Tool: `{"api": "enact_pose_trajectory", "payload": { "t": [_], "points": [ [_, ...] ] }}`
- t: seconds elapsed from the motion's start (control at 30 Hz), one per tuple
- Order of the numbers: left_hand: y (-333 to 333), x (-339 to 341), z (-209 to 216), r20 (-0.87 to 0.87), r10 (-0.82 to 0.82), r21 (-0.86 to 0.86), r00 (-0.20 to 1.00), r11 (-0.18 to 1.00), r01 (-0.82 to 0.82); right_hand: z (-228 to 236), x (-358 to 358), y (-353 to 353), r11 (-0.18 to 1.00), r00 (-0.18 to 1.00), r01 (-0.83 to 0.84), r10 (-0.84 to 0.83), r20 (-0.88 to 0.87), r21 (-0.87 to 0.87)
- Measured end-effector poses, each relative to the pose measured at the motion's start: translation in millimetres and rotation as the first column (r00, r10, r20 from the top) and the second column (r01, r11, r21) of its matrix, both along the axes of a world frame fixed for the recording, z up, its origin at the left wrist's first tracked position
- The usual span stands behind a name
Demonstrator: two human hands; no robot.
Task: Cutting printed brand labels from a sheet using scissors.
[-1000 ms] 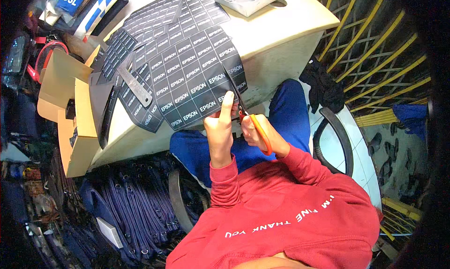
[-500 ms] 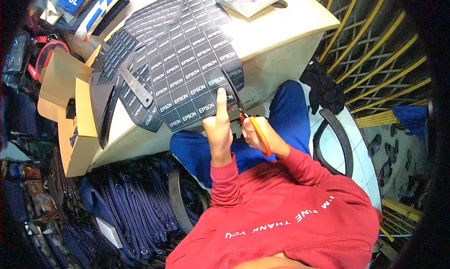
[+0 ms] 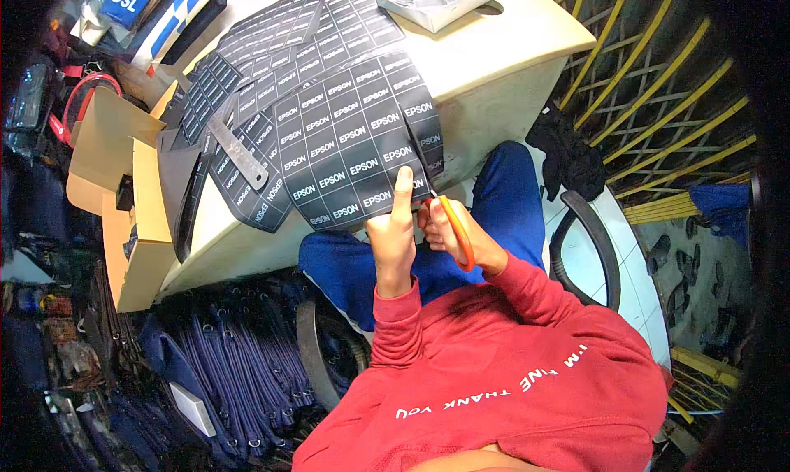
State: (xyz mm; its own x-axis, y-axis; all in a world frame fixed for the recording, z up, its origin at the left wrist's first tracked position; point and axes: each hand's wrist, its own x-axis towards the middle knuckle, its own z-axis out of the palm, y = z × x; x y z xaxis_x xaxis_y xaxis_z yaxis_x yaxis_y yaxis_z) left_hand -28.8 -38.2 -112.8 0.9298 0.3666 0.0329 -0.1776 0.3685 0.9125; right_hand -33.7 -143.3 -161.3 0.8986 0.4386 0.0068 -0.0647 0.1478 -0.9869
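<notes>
My left hand (image 3: 395, 237) grips the near edge of a black sheet (image 3: 350, 130) printed with rows of white-lettered labels, its thumb lying on top and the other fingers underneath. In my right hand (image 3: 461, 229) is a pair of scissors (image 3: 457, 233) with orange handles. Their dark blades point away from me and lie along the sheet's right side, at a line between two label columns. The strip to the right of the blades bends down over the table's edge. More black label sheets (image 3: 263, 44) lie beneath and behind this one.
A metal ruler (image 3: 237, 153) rests on sheets at the left, beside an open cardboard box (image 3: 148, 217). At the far side of the white table (image 3: 527, 36) stands a shallow white box (image 3: 436, 21) of cut black pieces. Dark blue straps (image 3: 239, 365) hang at lower left; a yellow folding gate (image 3: 650, 85) stands right.
The held sheet has shifted to the right and slightly toward me, with my left hand moving along with it. My right hand and the scissors have stayed nearly in place.
</notes>
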Motion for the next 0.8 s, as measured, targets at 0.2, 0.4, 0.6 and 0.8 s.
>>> {"api": "enact_pose_trajectory", "payload": {
  "t": [0.2, 0.4, 0.6, 0.8],
  "points": [
    [-1.2, -2.3, 2.1, -0.012, -0.043, -0.016, 0.999, 0.999, 0.043, 3.4, 1.2, 0.7, 1.0, 1.0, -0.003, 0.003, -0.023, 0.018],
    [-6.3, -2.1, 2.5, 0.032, -0.003, 0.013, 0.999, 1.0, 0.003, 6.2, 0.4, 2.4, 0.999, 0.999, 0.03, -0.03, -0.023, 0.014],
    [-1.5, -2.8, -1.1, -0.008, -0.059, 0.074, 0.998, 0.996, 0.059, 8.4, -0.4, 1.4, 0.999, 0.999, 0.034, -0.034, -0.002, -0.006],
    [-3.8, -1.5, -2.5, 0.012, -0.04, -0.015, 0.999, 0.999, 0.04, 4.2, 0.5, 2.1, 0.999, 0.999, 0.047, -0.047, 0.015, -0.02]
  ]
}}
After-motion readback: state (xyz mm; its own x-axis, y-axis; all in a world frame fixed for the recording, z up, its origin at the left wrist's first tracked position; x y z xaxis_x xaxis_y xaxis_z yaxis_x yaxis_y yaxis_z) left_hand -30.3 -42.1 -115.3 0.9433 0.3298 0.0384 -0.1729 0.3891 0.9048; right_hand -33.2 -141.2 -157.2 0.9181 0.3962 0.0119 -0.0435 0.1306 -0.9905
